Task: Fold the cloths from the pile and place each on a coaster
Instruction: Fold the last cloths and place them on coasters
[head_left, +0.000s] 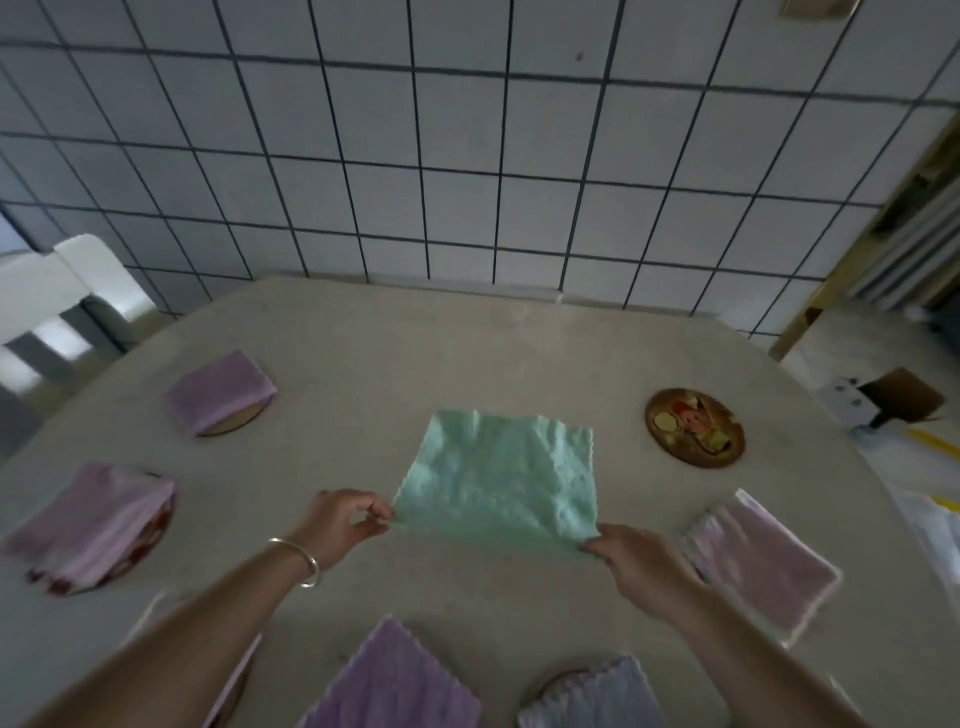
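A mint-green cloth (498, 475) lies spread over the middle of the table. My left hand (343, 519) pinches its near left corner, and my right hand (636, 564) pinches its near right corner, both lifted slightly. A bare round coaster (694, 427) with a colourful picture sits at the far right. Folded purple cloths rest on coasters at the far left (221, 392) and the left (93, 525). Another folded pale cloth (592, 693) covers a coaster at the near edge.
A pink cloth (761, 564) lies flat at the right and a purple one (392, 680) at the near middle. A white chair (57, 301) stands far left. The tiled wall (467, 156) rises behind the table (415, 353). A cardboard box (901, 397) sits off the right side.
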